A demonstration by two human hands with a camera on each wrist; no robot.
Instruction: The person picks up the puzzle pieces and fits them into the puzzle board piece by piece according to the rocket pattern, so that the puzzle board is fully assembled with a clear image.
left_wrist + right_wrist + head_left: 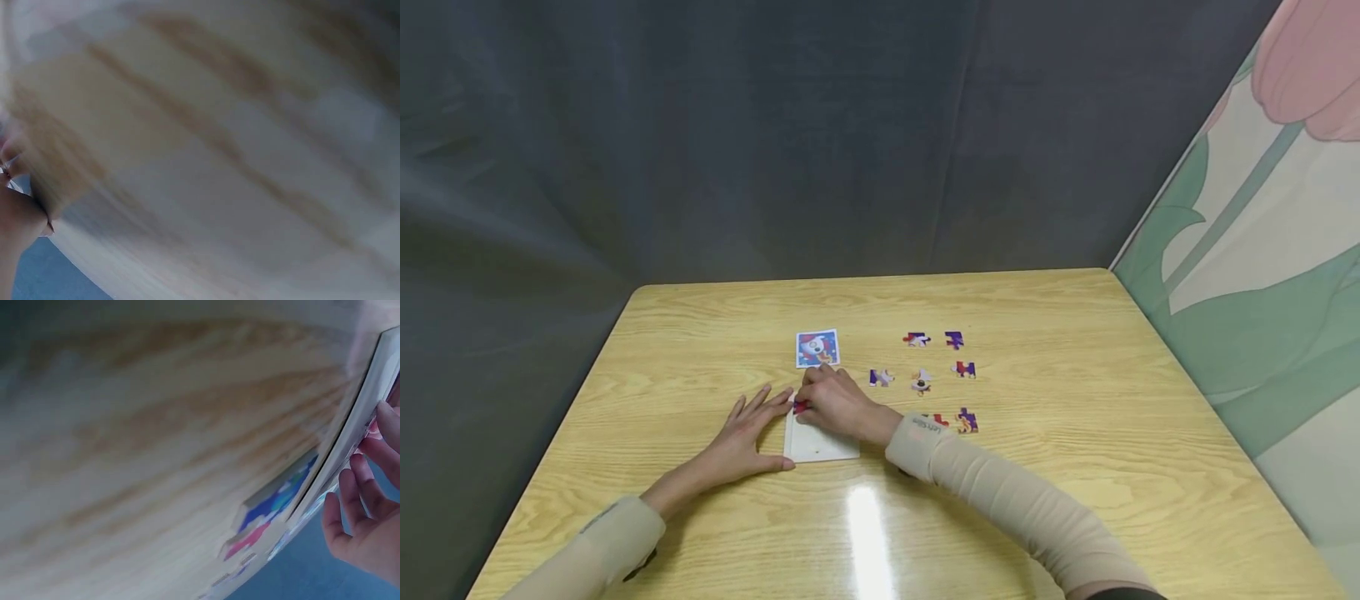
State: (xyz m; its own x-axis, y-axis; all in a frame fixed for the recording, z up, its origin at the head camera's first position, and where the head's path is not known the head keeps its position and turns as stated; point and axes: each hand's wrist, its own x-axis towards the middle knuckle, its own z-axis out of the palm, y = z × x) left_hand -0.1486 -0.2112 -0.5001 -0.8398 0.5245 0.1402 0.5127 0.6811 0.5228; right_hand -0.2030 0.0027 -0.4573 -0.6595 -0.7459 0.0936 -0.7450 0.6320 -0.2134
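A white square puzzle tray (826, 448) lies flat on the table. At its upper left corner my right hand (838, 404) pinches a red and purple puzzle piece (801, 407), partly hidden by the fingers. My left hand (747, 437) is spread along the tray's left side, its thumb by the lower corner and a fingertip near the upper one. The right wrist view shows the fingertips of the right hand (369, 519) close to the tray. In the left wrist view only a sliver of a hand (19, 219) shows at the edge.
Behind the tray lies a square picture card (817, 347) with a cartoon dog. Several loose puzzle pieces are scattered to the right, among them a purple piece (954, 339), a white one with an eye (921, 382) and another purple one (967, 420). A dark curtain (790, 150) hangs behind the table.
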